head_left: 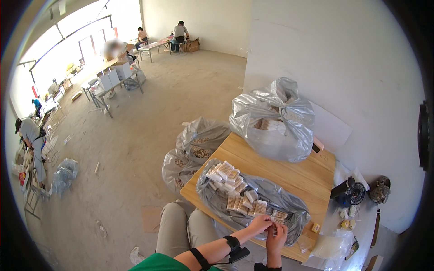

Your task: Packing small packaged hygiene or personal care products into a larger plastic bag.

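Note:
My left hand (261, 224) and my right hand (276, 238) meet over the near right end of a grey plastic bag spread open on the table. Their fingertips pinch a small pack of wooden-stick cotton swabs (279, 217); the fingers hide its lower end. Inside the opened bag (289, 198), several similar clear packs of swabs (235, 183) lie in a loose heap to the left of my hands. A dark strap with a small black box sits around my left forearm.
On the wooden table (312, 174) stands a large, full grey bag (271, 122). Filled bags (199, 140) rest on the floor at the left. A small yellow box (315, 227) lies at the right edge, near a black fan (356, 193). Other people (179, 31) work farther away.

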Tool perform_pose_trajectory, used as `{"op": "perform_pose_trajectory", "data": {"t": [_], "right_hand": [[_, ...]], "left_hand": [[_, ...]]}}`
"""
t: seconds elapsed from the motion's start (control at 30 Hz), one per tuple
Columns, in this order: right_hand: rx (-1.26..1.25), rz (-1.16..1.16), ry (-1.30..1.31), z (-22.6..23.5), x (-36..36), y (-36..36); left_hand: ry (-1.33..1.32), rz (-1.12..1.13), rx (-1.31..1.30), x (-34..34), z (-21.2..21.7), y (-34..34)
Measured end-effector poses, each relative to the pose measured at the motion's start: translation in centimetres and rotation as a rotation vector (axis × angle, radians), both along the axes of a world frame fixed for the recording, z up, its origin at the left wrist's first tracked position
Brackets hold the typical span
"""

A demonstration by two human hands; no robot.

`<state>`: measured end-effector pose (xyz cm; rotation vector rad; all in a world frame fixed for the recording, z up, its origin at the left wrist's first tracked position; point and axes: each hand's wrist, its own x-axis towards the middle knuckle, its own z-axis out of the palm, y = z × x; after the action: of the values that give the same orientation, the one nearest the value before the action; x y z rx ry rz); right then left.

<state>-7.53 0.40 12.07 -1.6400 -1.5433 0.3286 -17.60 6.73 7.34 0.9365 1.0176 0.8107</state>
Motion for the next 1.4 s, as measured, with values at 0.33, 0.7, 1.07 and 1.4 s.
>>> {"op": "perform_pose_trajectory", "data": {"t": [0.33,0.7,1.07,1.4], "right_hand": [[-0.026,0.027,0.018,-1.6,0.8,0.4],[-0.181,-0.058,0.163,-1.2,1.5,0.1],[-0.011,-0.195,0.111,-1.6,3.4,1.0],[0.083,-0.109,0.042,-2.3,3.5,0.6]], "left_hand": [[0.449,-0.121,0.294,-0.5,-0.4,-0.2],[0.518,-0.283,0.418,-1.0,0.2,-0.6],[0.527,-0.243,0.509,-0.1,2.0,-0.1],[0.495,-0.22,0.717,0.4,3.0,-0.8]]}}
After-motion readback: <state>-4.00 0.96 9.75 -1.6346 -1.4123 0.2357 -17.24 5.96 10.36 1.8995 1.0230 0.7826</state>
